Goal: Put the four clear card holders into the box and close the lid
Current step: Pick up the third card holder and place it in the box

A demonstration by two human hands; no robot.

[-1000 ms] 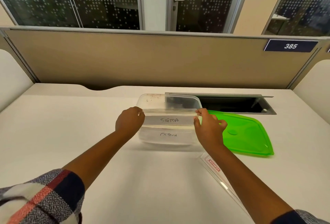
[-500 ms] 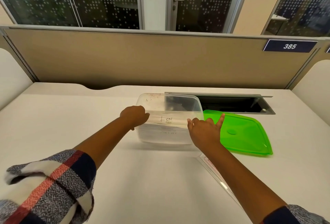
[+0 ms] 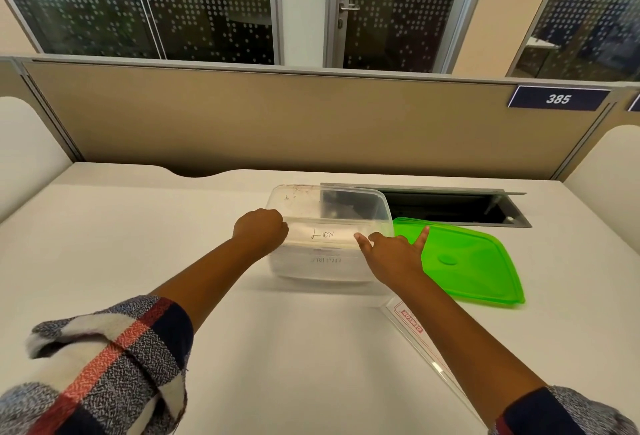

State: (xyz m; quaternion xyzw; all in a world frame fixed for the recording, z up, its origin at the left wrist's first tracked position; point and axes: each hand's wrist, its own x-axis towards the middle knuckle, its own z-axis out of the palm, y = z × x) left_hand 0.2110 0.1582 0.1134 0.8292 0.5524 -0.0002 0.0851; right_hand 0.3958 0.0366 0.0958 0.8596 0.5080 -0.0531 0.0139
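A clear plastic box (image 3: 380, 202) stands open on the white desk. A clear card holder (image 3: 325, 235) with a card reading "LION" lies across the top of the box's contents, and another labelled one shows through the front wall below it. My left hand (image 3: 261, 234) is curled around the holder's left end at the box's left rim. My right hand (image 3: 391, 254) is at the holder's right end with its fingers spread. The green lid (image 3: 471, 261) lies flat just right of the box. Another clear card holder (image 3: 412, 323) with a red label lies under my right forearm.
An open cable tray slot (image 3: 450, 207) is sunk into the desk behind the box and lid. A beige partition (image 3: 311, 123) with a "385" plate (image 3: 558, 98) closes off the desk's far edge.
The card holder held above the box by both hands has gone down into it. My right hand has let go and spread its fingers; my left hand stays curled at the left end.
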